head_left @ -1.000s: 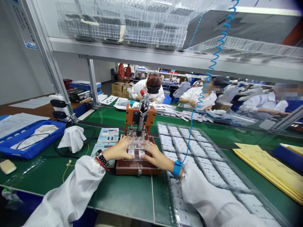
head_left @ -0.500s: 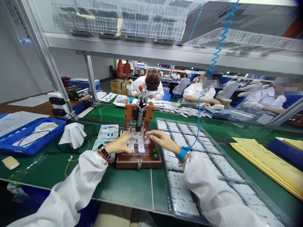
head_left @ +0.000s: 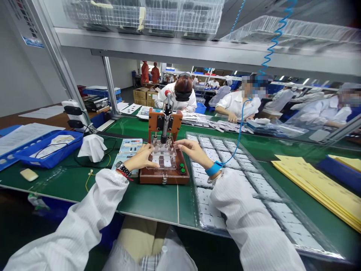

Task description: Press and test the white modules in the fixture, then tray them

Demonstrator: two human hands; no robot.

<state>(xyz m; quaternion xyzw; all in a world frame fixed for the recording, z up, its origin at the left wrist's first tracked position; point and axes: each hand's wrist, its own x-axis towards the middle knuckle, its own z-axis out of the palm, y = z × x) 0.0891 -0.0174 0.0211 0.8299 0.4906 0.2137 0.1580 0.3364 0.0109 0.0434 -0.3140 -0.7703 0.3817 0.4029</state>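
A brown and orange test press [head_left: 180, 122] with a metal toggle clamp stands in front of me, its clear plastic fixture plate [head_left: 172, 162] holding small white pieces [head_left: 167, 161]. My left hand [head_left: 141, 157] is at the plate's left side, its thumb stretched along the front and the fingers spread apart toward the back. At the right edge of the plate is my right hand [head_left: 193, 151], fingers extended and the tips by the clear plastic. Neither hand visibly grips anything. Two green buttons [head_left: 182, 168] sit on the press's base, below my right hand.
To the right lies a large clear tray [head_left: 194, 195] of white flat pieces, partly under my right sleeve. Yellow sheets [head_left: 316, 188] are farther right. Small meter boxes [head_left: 131, 145] and a blue basket [head_left: 50, 160] stand left. A blue coiled cord [head_left: 239, 131] reaches my right wristband. Co-workers sit opposite.
The head view has tilted down, so the bench and press appear higher. Both hands stay at the sides of the fixture plate, with only slight finger shifts.
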